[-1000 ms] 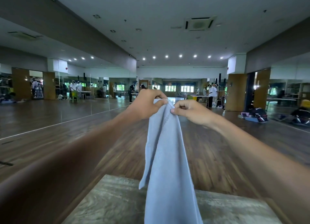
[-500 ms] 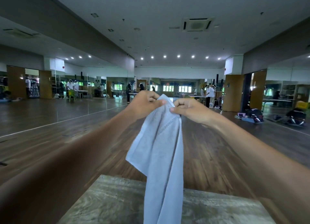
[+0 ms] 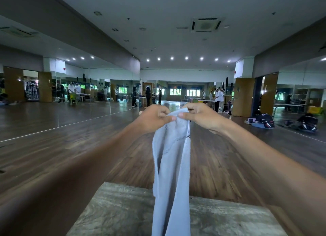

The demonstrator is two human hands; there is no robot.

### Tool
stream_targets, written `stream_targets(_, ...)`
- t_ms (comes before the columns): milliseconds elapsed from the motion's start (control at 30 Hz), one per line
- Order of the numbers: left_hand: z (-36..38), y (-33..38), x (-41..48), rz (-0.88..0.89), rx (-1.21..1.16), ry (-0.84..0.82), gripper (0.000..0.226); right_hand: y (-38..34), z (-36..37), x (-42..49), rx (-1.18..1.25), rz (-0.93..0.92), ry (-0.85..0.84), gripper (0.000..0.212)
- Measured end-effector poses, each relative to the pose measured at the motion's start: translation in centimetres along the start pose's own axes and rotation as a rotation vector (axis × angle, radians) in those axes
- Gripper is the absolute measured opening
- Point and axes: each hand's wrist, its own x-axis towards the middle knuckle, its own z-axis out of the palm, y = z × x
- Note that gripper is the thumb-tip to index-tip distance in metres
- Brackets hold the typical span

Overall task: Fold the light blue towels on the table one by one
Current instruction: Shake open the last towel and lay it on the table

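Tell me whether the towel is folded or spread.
Neither: the towel hangs bunched, unfolded, its top pinched by the left hand and right hand.

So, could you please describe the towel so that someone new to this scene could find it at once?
Start at the grey table at the bottom of the view. Above it the left hand and right hand meet, pinching the top of the towel, which hangs down across the table's far edge. It is the only light blue cloth in sight.

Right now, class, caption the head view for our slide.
Left hand and right hand pinch a light blue towel hanging over the table.
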Motion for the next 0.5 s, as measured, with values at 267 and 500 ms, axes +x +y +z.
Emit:
stream_targets(267, -1.5, -4.0, -0.7, -0.158, 0.286, -0.143, 0.011, 0.7, -4.0, -1.2, -0.133, 0.082, 0.146, 0.010)
stream_targets(500, -3.4, -3.2, 0.5, -0.085, 0.426, -0.093, 0.014, 0.7, -8.9, -3.7, -0.156, 0.176, 0.239, 0.015)
